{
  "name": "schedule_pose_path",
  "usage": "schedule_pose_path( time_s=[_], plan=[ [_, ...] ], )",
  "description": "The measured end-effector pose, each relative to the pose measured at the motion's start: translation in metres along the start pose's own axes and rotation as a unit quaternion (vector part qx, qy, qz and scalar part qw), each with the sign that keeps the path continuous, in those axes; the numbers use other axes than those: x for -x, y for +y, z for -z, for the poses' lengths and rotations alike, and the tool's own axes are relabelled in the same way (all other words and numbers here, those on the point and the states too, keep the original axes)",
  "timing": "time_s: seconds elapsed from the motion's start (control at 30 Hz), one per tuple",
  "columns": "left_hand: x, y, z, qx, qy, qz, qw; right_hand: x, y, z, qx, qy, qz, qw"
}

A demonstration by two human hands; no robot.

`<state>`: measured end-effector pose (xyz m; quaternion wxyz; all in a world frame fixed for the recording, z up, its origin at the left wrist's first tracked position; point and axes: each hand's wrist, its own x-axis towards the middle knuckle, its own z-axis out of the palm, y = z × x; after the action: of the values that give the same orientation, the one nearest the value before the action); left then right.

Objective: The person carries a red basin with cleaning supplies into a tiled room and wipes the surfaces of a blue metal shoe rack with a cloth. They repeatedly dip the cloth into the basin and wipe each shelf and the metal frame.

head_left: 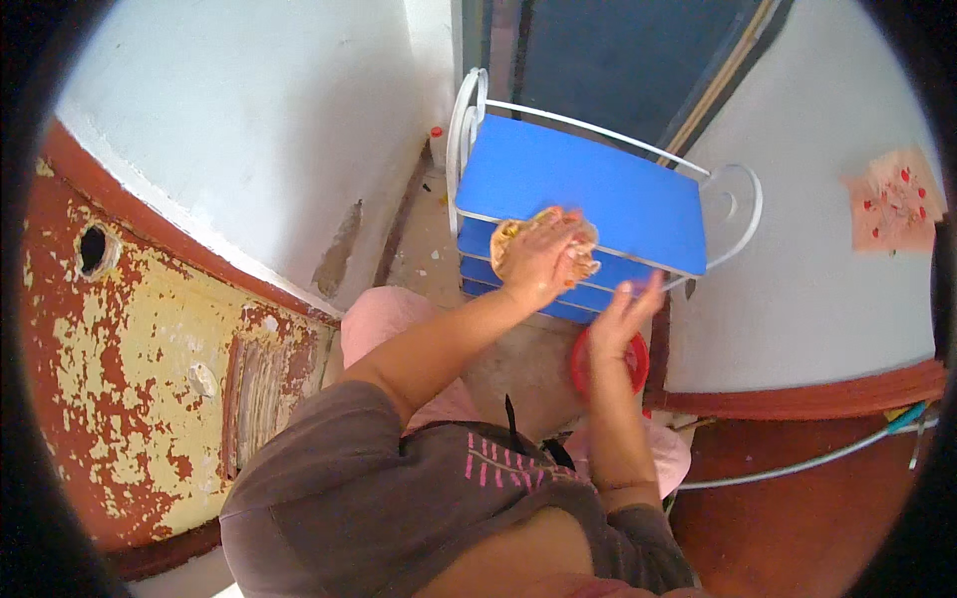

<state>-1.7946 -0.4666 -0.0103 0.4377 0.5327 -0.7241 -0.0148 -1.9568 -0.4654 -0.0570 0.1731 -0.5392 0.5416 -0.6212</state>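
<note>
A crumpled, multicoloured cloth [505, 249] in yellow and orange-pink tones lies under my left hand [541, 261], whose fingers press on it. Both are at the front edge of the top board of a blue shelf rack [588, 189] with white curved metal ends. My right hand [620, 317] is near the rack's front right corner, somewhat blurred, its fingers apart and holding nothing. Whether its fingertips touch the board's edge I cannot tell. Below that hand, a red basin [579, 364] stands on the floor, partly covered by my forearm.
Lower blue shelves [571, 311] show beneath the top board. Behind the rack is a dark door [628, 60]. A bottle with a red cap [437, 148] stands in the left corner. Peeling red-and-yellow paint covers the left wall panel [150, 349]. A pale hose [797, 468] runs at the right.
</note>
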Motion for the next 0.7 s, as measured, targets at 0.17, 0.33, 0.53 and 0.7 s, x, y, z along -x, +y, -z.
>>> schedule_pose_path(
  time_s=[0.17, 0.33, 0.53, 0.7],
  plan=[
    [0.033, 0.034, -0.032, 0.057, -0.161, 0.012, 0.985, 0.026, -0.027, -0.012, -0.592, -0.154, -0.425, 0.667],
    [-0.012, 0.025, 0.017, 0.186, -0.389, 0.075, 0.899, 0.03, 0.019, 0.012, -0.648, -0.099, -0.492, 0.573],
    [-0.115, 0.03, 0.03, -0.117, -0.316, 0.056, 0.94, -0.045, 0.078, 0.056, -0.707, 0.051, -0.376, 0.597],
    [-0.113, -0.037, -0.056, -0.208, -0.305, -0.113, 0.922, -0.1, 0.103, 0.035, -0.736, 0.04, -0.367, 0.568]
  ],
)
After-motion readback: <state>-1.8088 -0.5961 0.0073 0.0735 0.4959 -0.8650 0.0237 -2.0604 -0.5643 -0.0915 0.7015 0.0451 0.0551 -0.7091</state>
